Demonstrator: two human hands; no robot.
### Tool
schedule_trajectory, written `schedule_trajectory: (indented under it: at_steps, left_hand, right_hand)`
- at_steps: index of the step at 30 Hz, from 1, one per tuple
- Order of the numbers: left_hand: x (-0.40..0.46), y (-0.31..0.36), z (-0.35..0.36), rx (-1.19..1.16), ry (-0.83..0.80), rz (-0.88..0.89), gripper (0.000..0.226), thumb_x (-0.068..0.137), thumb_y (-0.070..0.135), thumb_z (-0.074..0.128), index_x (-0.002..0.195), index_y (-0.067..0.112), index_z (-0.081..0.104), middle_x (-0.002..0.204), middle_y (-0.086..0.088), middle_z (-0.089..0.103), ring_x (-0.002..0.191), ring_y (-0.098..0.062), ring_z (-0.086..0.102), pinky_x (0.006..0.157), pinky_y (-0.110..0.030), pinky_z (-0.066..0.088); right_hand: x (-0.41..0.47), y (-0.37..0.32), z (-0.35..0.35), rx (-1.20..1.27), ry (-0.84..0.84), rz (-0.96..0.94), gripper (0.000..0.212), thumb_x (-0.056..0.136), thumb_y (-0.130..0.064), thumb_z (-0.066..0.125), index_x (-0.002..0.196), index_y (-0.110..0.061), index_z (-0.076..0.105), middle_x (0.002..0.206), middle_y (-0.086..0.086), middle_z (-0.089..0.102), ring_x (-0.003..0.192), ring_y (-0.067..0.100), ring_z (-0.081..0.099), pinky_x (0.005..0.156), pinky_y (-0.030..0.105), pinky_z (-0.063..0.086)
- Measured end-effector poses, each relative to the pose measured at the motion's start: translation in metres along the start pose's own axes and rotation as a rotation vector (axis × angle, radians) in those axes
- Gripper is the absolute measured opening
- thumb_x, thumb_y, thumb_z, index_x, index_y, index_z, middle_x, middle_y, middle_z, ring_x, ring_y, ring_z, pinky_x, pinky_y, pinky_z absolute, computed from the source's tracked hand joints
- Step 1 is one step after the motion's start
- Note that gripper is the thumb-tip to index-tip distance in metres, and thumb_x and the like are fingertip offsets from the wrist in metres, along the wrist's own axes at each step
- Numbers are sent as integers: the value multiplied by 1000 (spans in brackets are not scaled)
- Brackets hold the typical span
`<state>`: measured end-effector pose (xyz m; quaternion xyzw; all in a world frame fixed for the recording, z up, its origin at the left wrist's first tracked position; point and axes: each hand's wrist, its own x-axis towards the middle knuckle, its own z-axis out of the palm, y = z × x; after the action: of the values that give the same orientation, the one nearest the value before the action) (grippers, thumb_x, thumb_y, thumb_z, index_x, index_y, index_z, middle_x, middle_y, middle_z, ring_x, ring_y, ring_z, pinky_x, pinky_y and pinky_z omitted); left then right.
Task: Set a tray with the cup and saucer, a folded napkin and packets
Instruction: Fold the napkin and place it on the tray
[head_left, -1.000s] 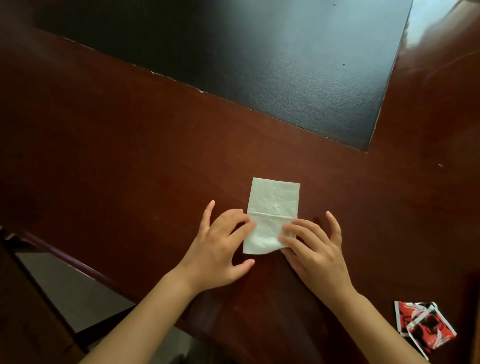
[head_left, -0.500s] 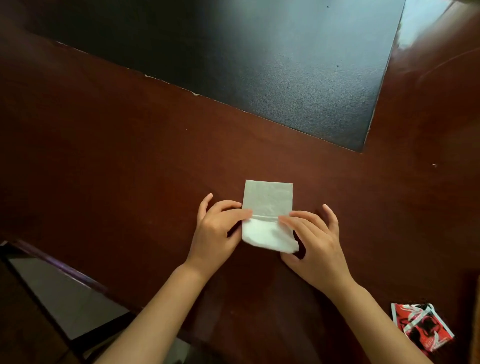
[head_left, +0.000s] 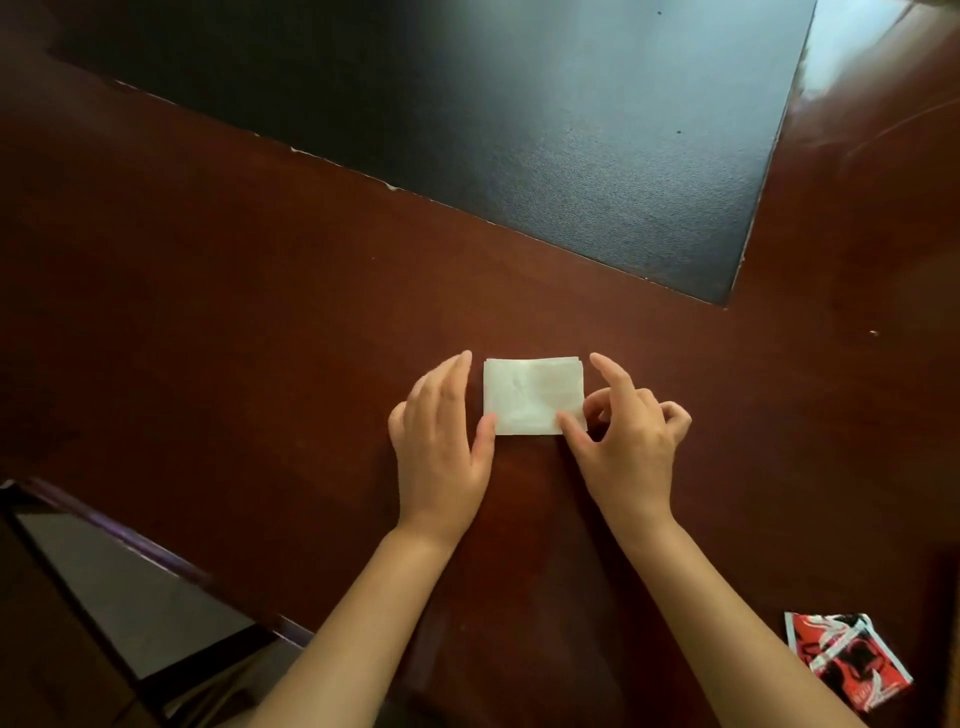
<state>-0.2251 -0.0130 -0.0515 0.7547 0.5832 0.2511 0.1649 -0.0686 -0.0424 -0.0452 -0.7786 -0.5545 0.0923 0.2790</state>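
A white paper napkin (head_left: 530, 395) lies folded into a small square on the dark red wooden table (head_left: 260, 338). My left hand (head_left: 444, 441) rests beside its left edge, fingers extended, thumb touching the near left corner. My right hand (head_left: 626, 439) sits at the napkin's right side, thumb pressing the near right corner, fingers curled and lifted. Two red and black packets (head_left: 844, 657) lie overlapping at the lower right, apart from both hands. No tray, cup or saucer is in view.
A large black inlaid panel (head_left: 519, 104) fills the table's far middle. The table's near edge (head_left: 156, 556) runs diagonally at the lower left, with the floor below it.
The napkin's near half has been folded away over the far half, turning the tall rectangle into a small square. Both hands have moved from on top of it to its sides.
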Motion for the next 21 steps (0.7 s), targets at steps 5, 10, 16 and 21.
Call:
schedule_trajectory:
  at_steps: [5, 10, 16, 21]
  left_hand:
    - [1, 8, 14, 179, -265, 167, 55, 95, 29, 23, 148, 21, 9, 156, -2, 10, 144, -17, 5, 112, -53, 6]
    - [9, 8, 26, 319, -389, 107, 56, 95, 40, 11, 148, 22, 5, 159, 1, 5, 145, -15, -3, 111, -59, -2]
    - [9, 2, 22, 405, -402, 99, 58, 94, 42, 11, 146, 23, -8, 157, 5, -8, 144, -14, -10, 104, -59, -19]
    - [3, -11, 9, 450, -380, 23, 58, 94, 41, 10, 144, 22, -14, 154, 8, -11, 144, -12, -9, 102, -60, -19]
  right_hand:
    - [0, 2, 6, -151, 25, -124, 50, 78, -24, 69, 125, -15, 53, 110, 3, 66, 104, 25, 57, 88, 44, 33]
    - [-2, 1, 13, -318, -295, -217, 51, 95, -36, 25, 143, -20, 25, 153, 1, 28, 143, 22, 10, 110, 60, 1]
    - [-4, 15, 11, -423, -351, -213, 57, 95, -44, 13, 146, -21, 6, 155, -6, 8, 143, 17, -4, 108, 59, -15]
    - [-6, 22, 5, -447, -375, -213, 57, 95, -46, 12, 146, -20, 4, 154, -6, 7, 143, 17, -2, 109, 59, -14]
